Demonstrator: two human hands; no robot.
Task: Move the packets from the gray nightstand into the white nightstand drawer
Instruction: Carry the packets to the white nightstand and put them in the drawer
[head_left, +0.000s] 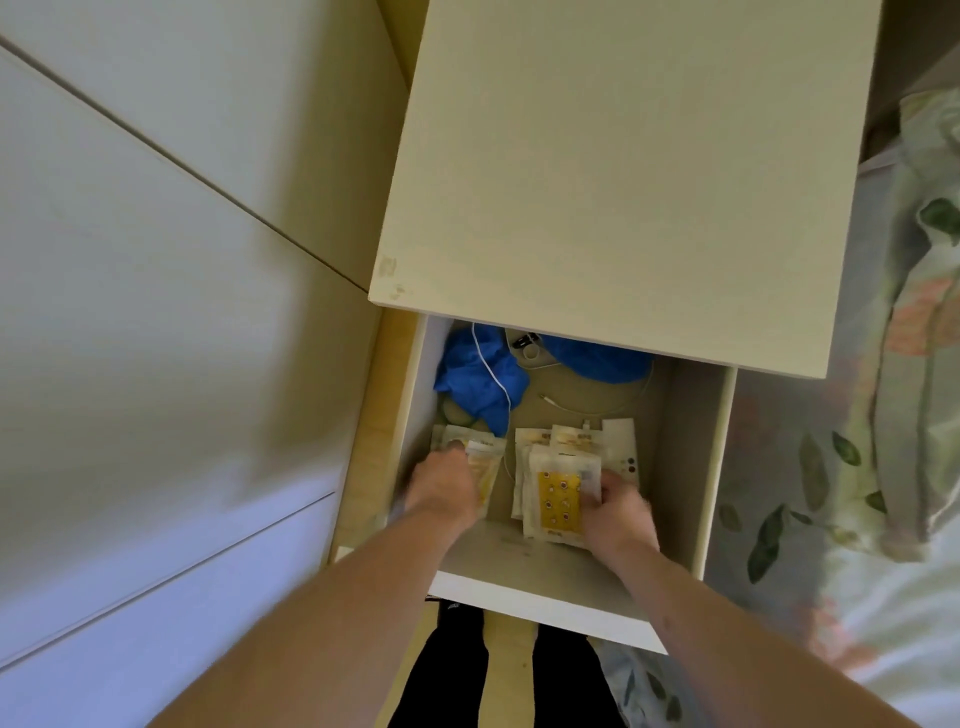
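Packets (558, 499) in open drawer (696, 467), both hands inside

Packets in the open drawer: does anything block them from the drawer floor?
Nothing visible does. Both hands, left hand and right hand, already hold packets inside the white drawer; the blue cloth lies farther back.

Both forearms reaching down, left hand (448, 486) blurred, right hand (618, 512) apparently gripping.
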